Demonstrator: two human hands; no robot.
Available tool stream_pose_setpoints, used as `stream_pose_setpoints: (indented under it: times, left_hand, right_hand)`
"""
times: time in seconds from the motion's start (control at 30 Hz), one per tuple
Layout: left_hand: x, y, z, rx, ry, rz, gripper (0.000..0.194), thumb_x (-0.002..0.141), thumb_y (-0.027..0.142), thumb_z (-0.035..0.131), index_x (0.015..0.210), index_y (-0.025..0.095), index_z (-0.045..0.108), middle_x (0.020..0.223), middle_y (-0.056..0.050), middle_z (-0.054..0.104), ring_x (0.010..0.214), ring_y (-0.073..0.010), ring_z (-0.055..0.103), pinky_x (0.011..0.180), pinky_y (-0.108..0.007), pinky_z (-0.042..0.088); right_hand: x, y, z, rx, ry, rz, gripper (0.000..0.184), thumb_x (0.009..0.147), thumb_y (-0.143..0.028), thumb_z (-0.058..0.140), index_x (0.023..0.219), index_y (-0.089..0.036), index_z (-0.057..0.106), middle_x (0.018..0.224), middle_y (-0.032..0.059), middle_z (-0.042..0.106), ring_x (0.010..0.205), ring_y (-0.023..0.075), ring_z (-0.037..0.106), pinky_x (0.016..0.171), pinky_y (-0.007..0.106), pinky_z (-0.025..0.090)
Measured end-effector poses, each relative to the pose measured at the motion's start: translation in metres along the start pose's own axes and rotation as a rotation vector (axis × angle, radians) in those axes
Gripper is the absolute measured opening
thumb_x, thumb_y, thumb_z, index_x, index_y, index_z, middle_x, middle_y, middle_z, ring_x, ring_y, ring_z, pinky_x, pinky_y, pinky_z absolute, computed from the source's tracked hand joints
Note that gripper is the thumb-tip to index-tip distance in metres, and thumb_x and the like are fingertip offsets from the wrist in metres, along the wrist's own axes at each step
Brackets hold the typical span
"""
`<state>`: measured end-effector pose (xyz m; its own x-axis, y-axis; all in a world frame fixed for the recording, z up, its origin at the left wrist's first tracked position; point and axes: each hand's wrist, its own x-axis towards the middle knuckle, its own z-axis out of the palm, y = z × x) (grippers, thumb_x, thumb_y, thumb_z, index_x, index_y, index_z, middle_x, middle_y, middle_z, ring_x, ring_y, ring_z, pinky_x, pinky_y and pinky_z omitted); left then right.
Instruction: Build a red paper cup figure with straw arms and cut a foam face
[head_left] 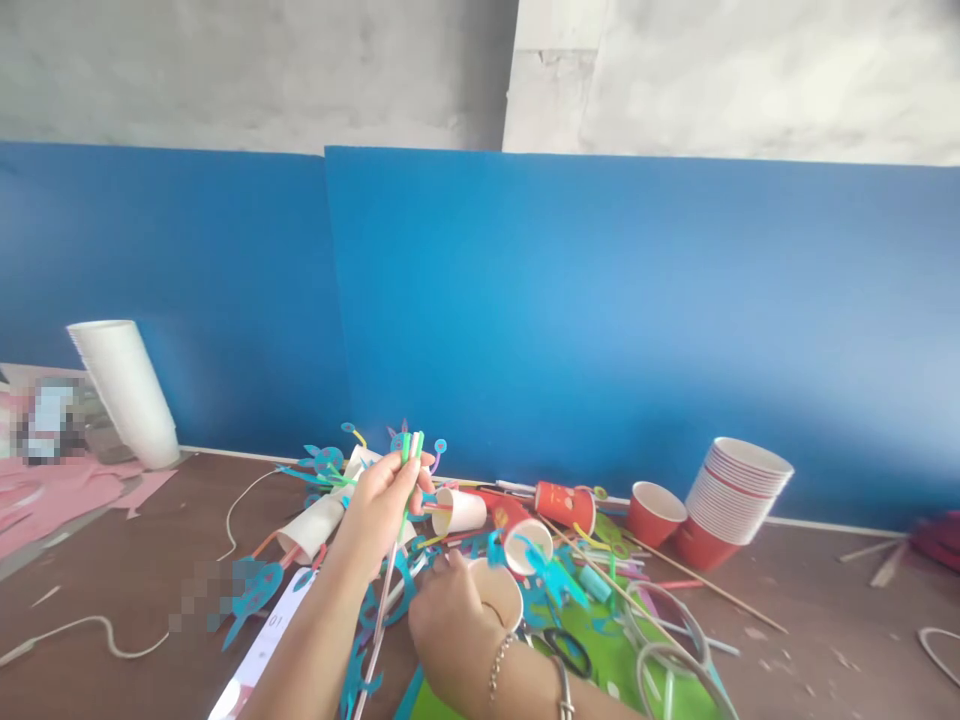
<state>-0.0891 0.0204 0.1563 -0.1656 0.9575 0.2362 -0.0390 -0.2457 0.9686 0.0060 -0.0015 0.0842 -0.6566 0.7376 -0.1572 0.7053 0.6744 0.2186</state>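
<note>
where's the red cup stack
In the head view, the red cup stack is on the right, beside a single red cup, in front of the blue panel.

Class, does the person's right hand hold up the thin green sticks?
No, the left hand grips the thin green sticks, while the right hand is lower, near a paper cup.
</note>
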Motion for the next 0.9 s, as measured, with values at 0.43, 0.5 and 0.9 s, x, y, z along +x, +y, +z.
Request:
stream_pose_setpoints:
  times: [0.43, 0.5, 0.9]
  left_hand:
    - [0.002, 0.003, -0.003, 0.008, 0.011, 0.021, 0.028, 0.080, 0.044, 0.058, 0.074, 0.016, 0.060, 0.064, 0.002, 0.058, 0.052, -0.0095, 0.046, 0.062, -0.026, 0.040]
    - [0.002, -0.001, -0.002, 0.005, 0.005, 0.028, 0.030, 0.081, 0.044, 0.058, 0.069, 0.016, 0.059, 0.066, 0.001, 0.059, 0.051, -0.0094, 0.046, 0.061, -0.026, 0.040]
    - [0.007, -0.012, -0.004, 0.021, 0.018, 0.037, 0.034, 0.083, 0.047, 0.056, 0.067, 0.017, 0.061, 0.064, 0.000, 0.059, 0.053, -0.0115, 0.047, 0.062, -0.028, 0.041]
  right_hand:
    - [-0.064, 0.173, 0.020, 0.543, 0.180, 0.504, 0.031, 0.070, -0.004, 0.053, 0.094, -0.016, 0.068, 0.080, 0.0082, 0.071, 0.074, 0.0218, 0.064, 0.062, 0.027, 0.036]
    - [-0.059, 0.179, 0.034, 0.603, 0.175, 0.455, 0.034, 0.070, -0.007, 0.057, 0.099, -0.019, 0.069, 0.079, 0.0042, 0.072, 0.071, 0.0191, 0.064, 0.060, 0.024, 0.035]
    - [0.018, 0.224, 0.006, 0.992, 0.195, 0.531, 0.017, 0.090, -0.025, 0.060, 0.096, -0.011, 0.066, 0.084, 0.0061, 0.070, 0.070, 0.0171, 0.066, 0.062, 0.027, 0.051]
